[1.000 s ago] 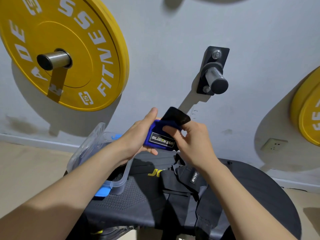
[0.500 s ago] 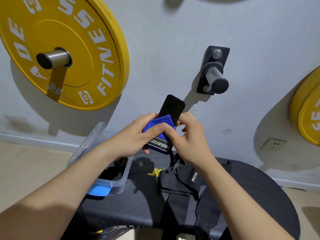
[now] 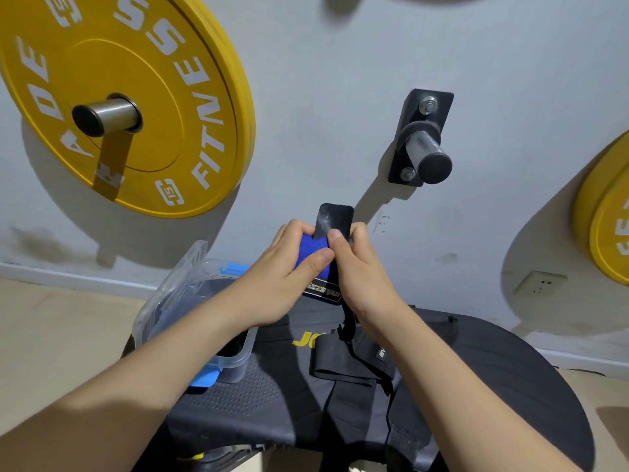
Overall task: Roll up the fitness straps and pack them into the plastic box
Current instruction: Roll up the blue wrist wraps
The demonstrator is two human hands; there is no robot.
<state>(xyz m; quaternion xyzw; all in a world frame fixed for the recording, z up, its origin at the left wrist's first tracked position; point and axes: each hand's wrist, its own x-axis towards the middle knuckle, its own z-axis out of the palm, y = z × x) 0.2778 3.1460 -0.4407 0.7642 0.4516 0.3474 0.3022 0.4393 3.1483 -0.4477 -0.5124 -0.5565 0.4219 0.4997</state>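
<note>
Now gripping the blue strap (image 3: pixel 313 247) with left hand (image 3: pixel 279 277) and right hand (image 3: pixel 364 277) alike, fingers curled round it, above the bench (image 3: pixel 245 400). Plastic box (image 3: pixel 235 364) open at the left edge, black straps (image 3: pixel 343 364) lying right of it.

Stock count, places given from the one black bench (image 3: pixel 510 386).

Hands, 2: left hand (image 3: pixel 286 277) and right hand (image 3: pixel 360 274), above the bench. Blue strap (image 3: pixel 313 247), 1, between them. Black straps (image 3: pixel 343 362), heaped on the bench, number not to be told. Plastic box (image 3: pixel 235 362), 1, on the bench's left end, with 1 clear lid (image 3: pixel 170 291) and 2 blue latches (image 3: pixel 204 381) showing. Wall pegs, 2: loaded peg (image 3: pixel 105 114) above left, bare peg (image 3: pixel 429 155) straight above, its bracket showing 2 bolts (image 3: pixel 427 105). Yellow weight plates, 3 in sight: left plate (image 3: pixel 153 80) above left, 2 overlapping right plates (image 3: pixel 609 233) above right. Wall socket (image 3: pixel 541 284), 1, above right.
</note>
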